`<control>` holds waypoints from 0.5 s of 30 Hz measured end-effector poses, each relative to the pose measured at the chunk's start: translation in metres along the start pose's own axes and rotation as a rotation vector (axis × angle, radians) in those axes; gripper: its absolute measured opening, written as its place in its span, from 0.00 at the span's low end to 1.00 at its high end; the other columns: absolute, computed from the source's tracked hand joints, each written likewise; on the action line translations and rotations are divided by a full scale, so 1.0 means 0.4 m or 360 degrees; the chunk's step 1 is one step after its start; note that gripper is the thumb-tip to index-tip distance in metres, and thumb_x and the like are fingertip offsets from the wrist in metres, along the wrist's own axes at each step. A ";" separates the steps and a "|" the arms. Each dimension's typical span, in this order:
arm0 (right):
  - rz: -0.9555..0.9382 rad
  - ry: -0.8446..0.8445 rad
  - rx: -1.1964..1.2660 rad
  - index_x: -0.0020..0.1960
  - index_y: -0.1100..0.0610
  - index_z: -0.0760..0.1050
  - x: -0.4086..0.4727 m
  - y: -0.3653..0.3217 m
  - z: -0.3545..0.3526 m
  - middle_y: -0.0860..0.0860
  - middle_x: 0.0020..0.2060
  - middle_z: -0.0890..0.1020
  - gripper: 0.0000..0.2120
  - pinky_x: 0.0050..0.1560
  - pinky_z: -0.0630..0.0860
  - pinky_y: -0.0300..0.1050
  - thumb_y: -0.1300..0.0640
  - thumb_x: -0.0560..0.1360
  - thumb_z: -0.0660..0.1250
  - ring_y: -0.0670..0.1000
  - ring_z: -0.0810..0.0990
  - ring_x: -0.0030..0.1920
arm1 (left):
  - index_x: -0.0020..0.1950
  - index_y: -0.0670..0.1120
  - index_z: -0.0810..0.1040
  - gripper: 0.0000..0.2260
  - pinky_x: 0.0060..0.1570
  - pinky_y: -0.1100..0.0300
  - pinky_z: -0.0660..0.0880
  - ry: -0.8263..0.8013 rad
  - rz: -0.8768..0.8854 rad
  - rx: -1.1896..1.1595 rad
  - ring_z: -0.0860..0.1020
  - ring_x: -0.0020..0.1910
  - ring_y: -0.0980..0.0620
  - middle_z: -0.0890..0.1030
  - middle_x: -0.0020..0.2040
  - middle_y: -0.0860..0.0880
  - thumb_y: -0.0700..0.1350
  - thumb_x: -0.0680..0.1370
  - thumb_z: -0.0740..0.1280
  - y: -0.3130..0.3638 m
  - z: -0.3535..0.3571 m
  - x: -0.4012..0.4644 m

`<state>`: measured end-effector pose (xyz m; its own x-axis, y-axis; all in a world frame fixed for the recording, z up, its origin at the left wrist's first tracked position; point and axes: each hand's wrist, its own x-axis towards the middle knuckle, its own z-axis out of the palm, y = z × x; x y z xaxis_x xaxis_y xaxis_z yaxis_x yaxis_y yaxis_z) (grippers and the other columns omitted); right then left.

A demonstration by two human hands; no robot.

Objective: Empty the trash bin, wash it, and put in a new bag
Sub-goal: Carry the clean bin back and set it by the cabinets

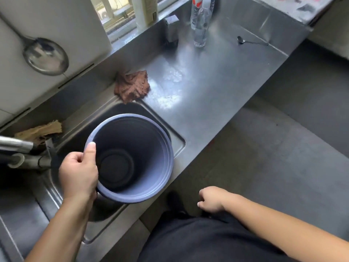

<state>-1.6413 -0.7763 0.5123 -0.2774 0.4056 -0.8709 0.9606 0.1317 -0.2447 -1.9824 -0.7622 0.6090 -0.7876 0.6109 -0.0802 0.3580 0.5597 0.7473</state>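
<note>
A round lavender-blue trash bin point(162, 157) stands open side up over the steel sink point(177, 142), with nothing inside and no bag in it. My left hand point(78, 173) grips its near-left rim, thumb on the inside wall and fingers outside. My right hand point(211, 201) hangs off the counter's front edge near my waist, fingers loosely curled, holding nothing. The faucet point(17, 146) reaches in from the left edge; no water is seen running.
A brown rag point(132, 86) lies at the sink's far corner and a tan cloth point(39, 130) behind the faucet. On the steel counter point(217, 87) stand water bottles point(201, 25), a small box point(171, 29) and a spoon point(245, 41). A ladle point(45, 55) hangs on the wall.
</note>
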 end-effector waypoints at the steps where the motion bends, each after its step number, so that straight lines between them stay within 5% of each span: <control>1: 0.0025 0.0022 0.0020 0.58 0.57 0.76 -0.010 0.017 -0.001 0.56 0.59 0.81 0.17 0.47 0.69 0.45 0.48 0.78 0.60 0.59 0.78 0.59 | 0.34 0.42 0.70 0.28 0.33 0.52 0.69 -0.0001 0.0024 -0.0050 0.69 0.30 0.46 0.70 0.29 0.47 0.67 0.72 0.65 0.027 0.001 -0.007; 7: 0.0098 0.0161 0.0096 0.60 0.58 0.76 -0.073 0.159 -0.019 0.56 0.61 0.80 0.18 0.48 0.69 0.45 0.48 0.78 0.59 0.59 0.78 0.61 | 0.38 0.41 0.73 0.27 0.28 0.59 0.71 -0.0092 0.0299 -0.0318 0.72 0.32 0.47 0.73 0.33 0.40 0.66 0.73 0.66 0.236 0.001 -0.096; 15: 0.0115 0.0246 0.0271 0.60 0.59 0.76 -0.199 0.418 0.018 0.56 0.61 0.80 0.18 0.50 0.71 0.45 0.49 0.78 0.59 0.59 0.77 0.61 | 0.42 0.39 0.74 0.31 0.29 0.42 0.76 -0.0369 0.0429 -0.0617 0.73 0.34 0.43 0.74 0.38 0.31 0.69 0.70 0.69 0.513 0.104 -0.373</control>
<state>-1.4584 -0.7930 0.5376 -0.1944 0.5438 -0.8164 0.9632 -0.0516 -0.2637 -1.7705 -0.7152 0.7468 -0.5458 0.8370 0.0375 0.2860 0.1441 0.9473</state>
